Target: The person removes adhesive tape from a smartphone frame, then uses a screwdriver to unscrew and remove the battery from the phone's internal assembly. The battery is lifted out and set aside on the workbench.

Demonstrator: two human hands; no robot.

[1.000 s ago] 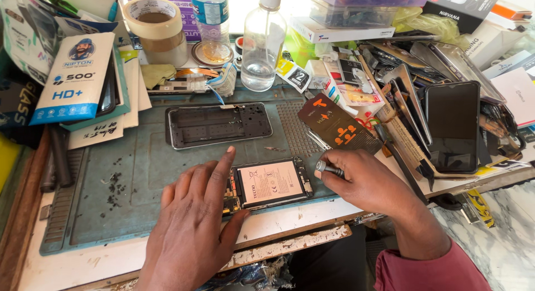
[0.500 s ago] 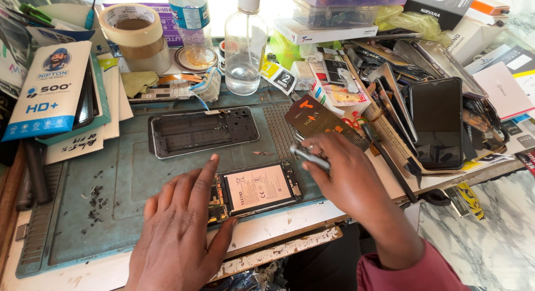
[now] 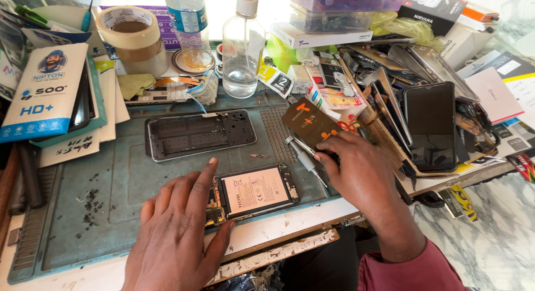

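A: Head view, repair bench. Where's the left hand (image 3: 178, 235)?

B: Flat and spread on the grey-green work mat (image 3: 111, 179), fingers loose, gripping nothing. Its thumb side touches the left end of the opened phone (image 3: 253, 193), where the circuit board shows.

A: And the phone itself?

B: Lying back-up near the mat's front edge, between the two hands. Battery exposed, pale pink label facing up.

A: Right hand (image 3: 362, 176)?

B: Just right of the phone, fingers closed around a small screwdriver (image 3: 304, 157). The metal shaft sticks out left of the knuckles, slanting over the mat; the tip end is hard to make out. Maroon sleeve (image 3: 412, 268) at the wrist.

A: Anything touching that hand?

B: A dark brown card with orange marks (image 3: 309, 124) lies just beyond the fingers, partly under them.

A: Rest of the mat?

B: An empty phone frame (image 3: 200, 135) lies flat farther back, well apart from the opened phone. Dark crumbs (image 3: 89, 204) scattered left.

A: Behind the mat?

B: Roll of tape (image 3: 134, 37), clear pump bottle (image 3: 241, 51), plastic water bottle (image 3: 186, 23). A boxed screen protector (image 3: 47, 90) sits left. To the right, a stack of phone screens (image 3: 429, 124), black glass on top.
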